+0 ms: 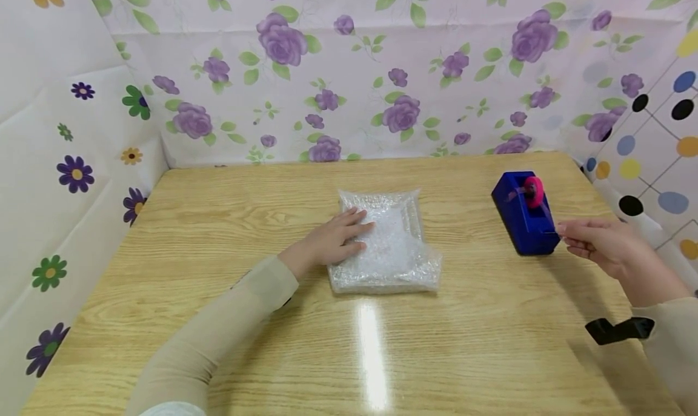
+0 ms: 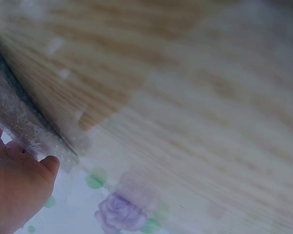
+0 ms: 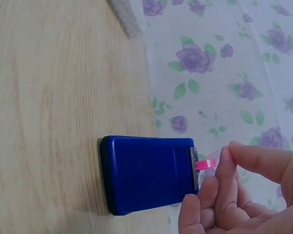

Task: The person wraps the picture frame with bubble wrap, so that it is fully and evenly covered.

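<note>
Near the middle of the table lies a flat package in bubble wrap (image 1: 389, 252). My left hand (image 1: 340, 237) rests on its left side with the fingers spread; in the left wrist view the same hand (image 2: 22, 183) is at the wrap's edge. Over to the right stands a blue tape dispenser (image 1: 526, 216) with a pink-cored roll of tape (image 1: 534, 191). My right hand (image 1: 600, 240) is at the dispenser's front end, pinching the end of the clear tape between thumb and index finger. In the right wrist view, the dispenser's toothed cutter (image 3: 194, 168) is close to the fingertips.
The wood-grain table (image 1: 245, 216) reaches back to a purple-flowered sheet (image 1: 283, 101). Patterned sheets also hang at the left and right sides. A black strap end (image 1: 618, 330) sticks out by the right sleeve (image 1: 668, 331).
</note>
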{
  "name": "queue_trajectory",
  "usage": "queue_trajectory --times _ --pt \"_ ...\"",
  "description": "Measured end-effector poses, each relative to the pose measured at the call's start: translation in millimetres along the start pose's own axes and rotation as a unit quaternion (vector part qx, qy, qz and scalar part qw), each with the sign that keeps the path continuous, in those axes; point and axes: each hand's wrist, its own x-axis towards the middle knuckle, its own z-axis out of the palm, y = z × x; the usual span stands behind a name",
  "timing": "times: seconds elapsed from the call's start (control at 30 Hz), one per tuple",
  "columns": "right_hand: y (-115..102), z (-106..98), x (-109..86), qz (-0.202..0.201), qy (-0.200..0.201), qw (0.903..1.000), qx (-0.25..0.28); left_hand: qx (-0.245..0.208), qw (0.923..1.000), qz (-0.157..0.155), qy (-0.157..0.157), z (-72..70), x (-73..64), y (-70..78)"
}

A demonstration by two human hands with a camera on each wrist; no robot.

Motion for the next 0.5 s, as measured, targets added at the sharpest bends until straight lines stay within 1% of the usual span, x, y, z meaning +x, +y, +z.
queue_trajectory --times 0.27,0.37,0.5 --pt "11 -3 -12.7 -0.022 -0.022 0.9989 0.034 0.001 1.0000 -0.002 0.001 0.8 0.7 -0.3" --pt "14 -4 -17.4 -0.018 -0.028 0.9981 0.052 0.000 1.0000 -0.002 0.001 0.7 0.9 -0.2" --pt "18 -4 -23.4 -0.004 -0.024 0.9980 0.058 -0.003 1.0000 -0.001 0.004 0.7 1.1 0.4"
